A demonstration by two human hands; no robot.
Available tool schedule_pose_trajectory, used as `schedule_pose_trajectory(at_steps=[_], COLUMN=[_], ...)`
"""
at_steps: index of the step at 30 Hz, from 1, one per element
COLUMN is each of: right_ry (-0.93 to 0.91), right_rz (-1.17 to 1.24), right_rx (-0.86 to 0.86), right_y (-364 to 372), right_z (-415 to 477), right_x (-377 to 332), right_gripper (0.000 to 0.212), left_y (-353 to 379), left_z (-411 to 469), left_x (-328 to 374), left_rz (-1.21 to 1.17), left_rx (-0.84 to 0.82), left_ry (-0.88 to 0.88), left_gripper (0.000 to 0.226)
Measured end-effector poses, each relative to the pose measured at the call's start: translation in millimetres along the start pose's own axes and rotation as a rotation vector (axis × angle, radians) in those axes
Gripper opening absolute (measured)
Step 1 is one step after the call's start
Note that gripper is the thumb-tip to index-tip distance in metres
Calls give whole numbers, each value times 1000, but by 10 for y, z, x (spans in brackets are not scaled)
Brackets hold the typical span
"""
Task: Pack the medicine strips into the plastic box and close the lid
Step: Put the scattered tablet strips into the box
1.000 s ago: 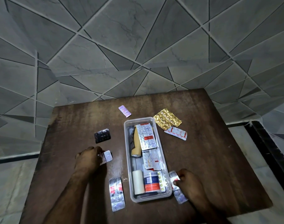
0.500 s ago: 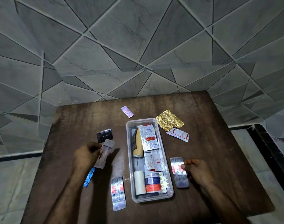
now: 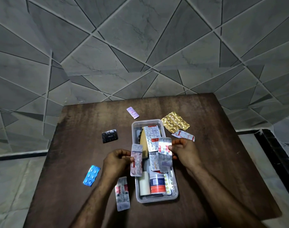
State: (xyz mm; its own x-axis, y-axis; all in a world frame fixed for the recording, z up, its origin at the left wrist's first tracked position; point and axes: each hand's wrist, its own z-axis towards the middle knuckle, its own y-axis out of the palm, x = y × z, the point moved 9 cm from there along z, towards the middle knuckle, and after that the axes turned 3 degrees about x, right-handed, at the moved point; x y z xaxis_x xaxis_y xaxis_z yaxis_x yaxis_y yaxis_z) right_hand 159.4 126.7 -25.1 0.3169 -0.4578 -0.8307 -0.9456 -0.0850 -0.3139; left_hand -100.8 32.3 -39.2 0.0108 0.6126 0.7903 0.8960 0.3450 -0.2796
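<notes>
Both hands have lifted from the table (image 3: 222, 162) and come in over the clear plastic box (image 3: 156, 199), each carrying a strip. One second ago the left hand (image 3: 117, 162) was pressed flat on a strip left of the box; it now pinches a pinkish-silver strip (image 3: 136, 160) upright at the box's left wall. The right hand (image 3: 184, 151), which was at the box's near right corner on a strip lying there, now grips a silver strip with red print (image 3: 164, 151) by its right edge above the middle of the box. A blue blister strip (image 3: 91, 175) now lies uncovered on the table, well left of the box.

The box is open and holds several strips, a white roll and a tan item; no lid shows. Left of its near end lies a silver and red strip (image 3: 122, 194); farther left a black strip (image 3: 110, 136). Beyond its far end lies a lilac strip (image 3: 132, 112); at its far right corner a gold foil strip (image 3: 175, 123) and a red-and-white strip (image 3: 184, 135).

Print on the strips and on the red-banded pack in the box is too small to read.
</notes>
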Motion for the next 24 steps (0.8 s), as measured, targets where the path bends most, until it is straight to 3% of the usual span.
schedule_pose_trajectory(at_steps=[8, 24], right_ry=[-174, -319], right_rz=[-588, -909], right_rx=[-3, -77], right_y=[408, 620], right_z=[-59, -181], right_x=[-81, -82], right_gripper=[34, 22], left_y=[211, 471], left_z=[12, -103], left_x=[79, 183], left_rz=[330, 636], left_rx=[61, 144], left_ry=[139, 310], left_gripper=[16, 14])
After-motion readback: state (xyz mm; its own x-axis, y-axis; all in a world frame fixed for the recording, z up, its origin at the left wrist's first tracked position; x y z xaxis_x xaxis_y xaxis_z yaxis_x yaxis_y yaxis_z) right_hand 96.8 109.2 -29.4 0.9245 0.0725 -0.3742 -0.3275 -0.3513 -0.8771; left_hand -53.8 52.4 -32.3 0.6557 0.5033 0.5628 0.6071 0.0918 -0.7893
